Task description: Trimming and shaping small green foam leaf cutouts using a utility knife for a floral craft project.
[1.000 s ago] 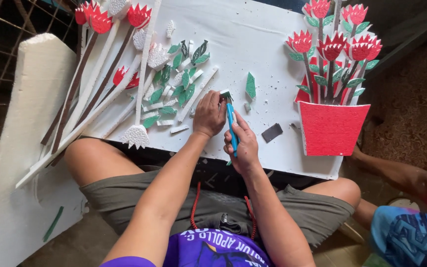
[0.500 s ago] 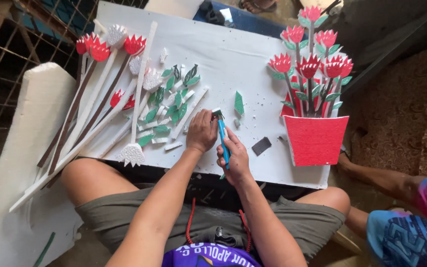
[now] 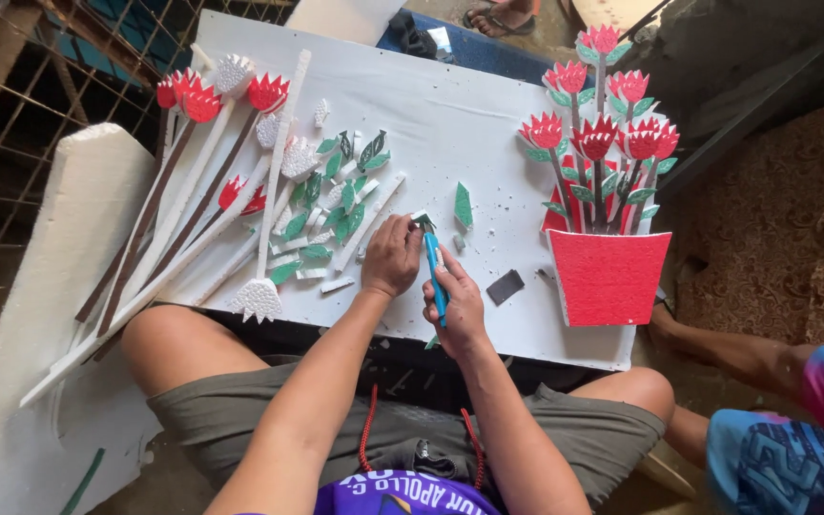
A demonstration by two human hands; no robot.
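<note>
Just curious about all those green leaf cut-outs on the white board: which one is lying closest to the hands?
The single green leaf lying alone just right of the left hand, above the blue knife in the right hand. The other leaves sit clustered farther left.

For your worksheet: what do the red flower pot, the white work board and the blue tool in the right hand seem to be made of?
Red flower pot: probably painted foam, with a grainy matte face. White work board: looks like foam sheet, thick-edged and dull. Blue tool in the right hand: apparently smooth plastic.
</note>
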